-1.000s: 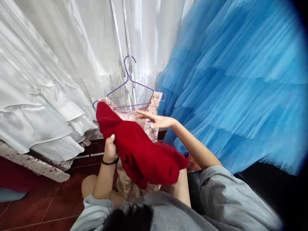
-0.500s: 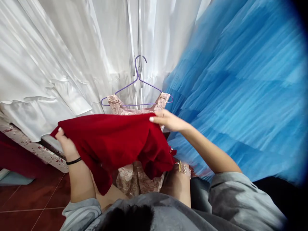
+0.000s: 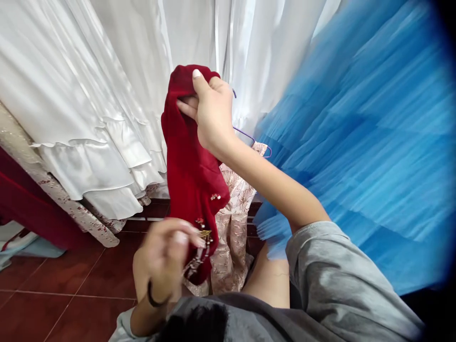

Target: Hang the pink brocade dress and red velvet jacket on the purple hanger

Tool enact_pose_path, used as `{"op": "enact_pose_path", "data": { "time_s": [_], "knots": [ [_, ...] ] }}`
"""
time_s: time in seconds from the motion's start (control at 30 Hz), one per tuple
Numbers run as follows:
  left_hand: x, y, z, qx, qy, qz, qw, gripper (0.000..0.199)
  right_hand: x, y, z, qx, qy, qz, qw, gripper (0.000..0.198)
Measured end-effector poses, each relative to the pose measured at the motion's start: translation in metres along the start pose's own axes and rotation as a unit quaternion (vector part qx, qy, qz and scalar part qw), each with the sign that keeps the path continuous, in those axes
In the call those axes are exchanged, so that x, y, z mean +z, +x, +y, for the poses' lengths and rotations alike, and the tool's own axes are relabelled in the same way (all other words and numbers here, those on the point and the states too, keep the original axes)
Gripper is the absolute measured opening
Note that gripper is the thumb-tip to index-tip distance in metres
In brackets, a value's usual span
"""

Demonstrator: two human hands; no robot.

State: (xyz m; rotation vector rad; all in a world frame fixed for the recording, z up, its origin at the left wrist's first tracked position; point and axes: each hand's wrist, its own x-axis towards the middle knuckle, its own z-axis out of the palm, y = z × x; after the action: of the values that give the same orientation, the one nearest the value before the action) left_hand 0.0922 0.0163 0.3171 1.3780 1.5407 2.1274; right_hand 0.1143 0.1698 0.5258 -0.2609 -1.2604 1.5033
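Note:
A dark red velvety garment [image 3: 185, 147] hangs in front of me, bunched at the top in my right hand [image 3: 213, 107]. The thumb lies on the near side, with fingers tucked into the cloth. Low on the garment is a gold-coloured ornament [image 3: 204, 233] with beaded strands [image 3: 195, 263]. My left hand [image 3: 167, 247], smeared by motion, has bent fingers beside the ornament; whether they grip it cannot be made out. Behind the red cloth, a pink patterned dress [image 3: 237, 190] hangs on a purple hanger [image 3: 244, 135], partly hidden.
White satin, ruffled fabric [image 3: 89, 109] hangs at the left and back. Layered blue tulle [image 3: 349, 142] fills the right side. Dark red floor tiles [image 3: 89, 280] lie below, with a floral-edged fabric [image 3: 67, 209] at far left. My bare leg [image 3: 270, 280] is close to the pink dress.
The red garment has gone from stretched sideways between both hands to hanging lengthwise from my raised right hand. My left hand has left its far edge and come in toward the ornament.

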Motion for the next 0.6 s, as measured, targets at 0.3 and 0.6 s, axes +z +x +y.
{"op": "enact_pose_path", "data": {
  "time_s": [0.3, 0.6],
  "knots": [
    [0.038, 0.023, -0.104, 0.137, 0.283, 0.191, 0.93, 0.08, -0.04, -0.027, -0.018, -0.194, -0.153, -0.006, 0.969, 0.045],
    [0.011, 0.032, -0.121, 0.129, 0.288, 0.153, 0.936, 0.076, -0.108, -0.009, -0.023, -0.294, -0.278, 0.046, 0.913, 0.049]
  ]
}}
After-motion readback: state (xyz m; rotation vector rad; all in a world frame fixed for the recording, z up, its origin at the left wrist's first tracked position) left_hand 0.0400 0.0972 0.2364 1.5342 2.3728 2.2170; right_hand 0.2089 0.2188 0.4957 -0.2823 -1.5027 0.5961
